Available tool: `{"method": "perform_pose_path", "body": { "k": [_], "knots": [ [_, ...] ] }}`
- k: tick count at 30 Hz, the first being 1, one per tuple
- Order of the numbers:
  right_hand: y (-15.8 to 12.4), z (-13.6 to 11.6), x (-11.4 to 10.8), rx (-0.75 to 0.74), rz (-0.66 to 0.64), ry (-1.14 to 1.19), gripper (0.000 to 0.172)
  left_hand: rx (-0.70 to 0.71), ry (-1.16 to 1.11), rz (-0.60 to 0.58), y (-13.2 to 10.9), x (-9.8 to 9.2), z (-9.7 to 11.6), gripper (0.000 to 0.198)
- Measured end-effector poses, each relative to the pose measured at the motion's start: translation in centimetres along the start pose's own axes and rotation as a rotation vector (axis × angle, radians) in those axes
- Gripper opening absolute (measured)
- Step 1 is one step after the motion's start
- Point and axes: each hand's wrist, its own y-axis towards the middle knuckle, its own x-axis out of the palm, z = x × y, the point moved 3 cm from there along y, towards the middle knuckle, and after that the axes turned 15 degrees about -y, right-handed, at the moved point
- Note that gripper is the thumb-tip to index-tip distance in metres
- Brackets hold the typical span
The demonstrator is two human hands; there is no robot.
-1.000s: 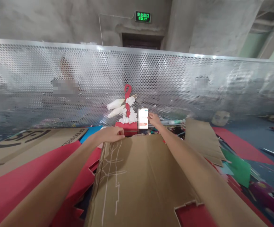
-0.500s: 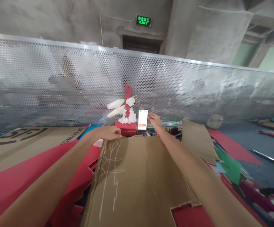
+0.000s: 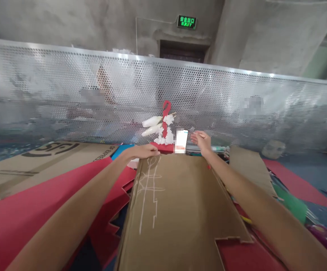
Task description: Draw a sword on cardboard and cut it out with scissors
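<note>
A large brown cardboard piece (image 3: 186,199) fills the middle in front of me, with a pale outline drawn along its left side. At its top left edge my left hand (image 3: 148,150) is closed, fingers curled over the rim. A lit phone (image 3: 182,141) stands upright behind the cardboard, its screen partly blurred out. Just right of the phone, and apart from it, my right hand (image 3: 202,141) is raised with its fingers apart and holds nothing. Left of the phone stands a red hook-shaped piece (image 3: 165,113) with white petal-like shapes (image 3: 152,121) fixed to it.
A perforated metal panel (image 3: 118,90) spans the back. Red sheets (image 3: 76,188) and a printed cardboard box piece (image 3: 76,158) lie at the left. On the right are another cardboard scrap (image 3: 249,165), a red strip (image 3: 301,184) and a green sheet (image 3: 290,205).
My right hand has come away from the phone's right edge, and its fingers have spread. My left hand stays on the cardboard's top edge. The whole view has shifted, with things appearing further right.
</note>
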Motion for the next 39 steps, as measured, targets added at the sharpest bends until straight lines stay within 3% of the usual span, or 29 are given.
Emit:
{"method": "perform_pose_path", "body": {
  "k": [3,6,10,13,15,21,39],
  "knots": [
    [-2.9,-3.5,-0.6,-0.103,-0.112,-0.042,0.023,0.035,-0.029,0.052,0.8,0.7,0.3,0.047],
    [-8.7,-7.5,-0.9,-0.300,-0.292,-0.071,0.032,0.066,-0.036,0.099,1.6,1.6,0.4,0.048],
    [-18.7,-9.4,-1.4,-0.164,-0.614,-0.101,0.038,0.094,-0.018,0.201,2.2,2.4,0.1,0.043],
    [-24.3,-8.6,-2.2,0.008,-0.725,-0.130,0.040,0.104,0.005,0.247,2.1,2.8,-0.1,0.040],
    [-26.1,-7.9,-2.9,0.042,-0.746,-0.152,0.034,0.111,0.023,0.263,1.9,3.1,-0.1,0.039],
    [-27.3,-7.1,-4.1,-0.040,-0.887,-0.328,0.020,0.120,0.083,0.291,1.7,3.6,-0.1,0.037],
    [-27.9,-7.1,-4.4,-0.111,-0.902,-0.394,0.022,0.133,0.134,0.298,2.0,4.1,-0.5,0.039]
  ]
}}
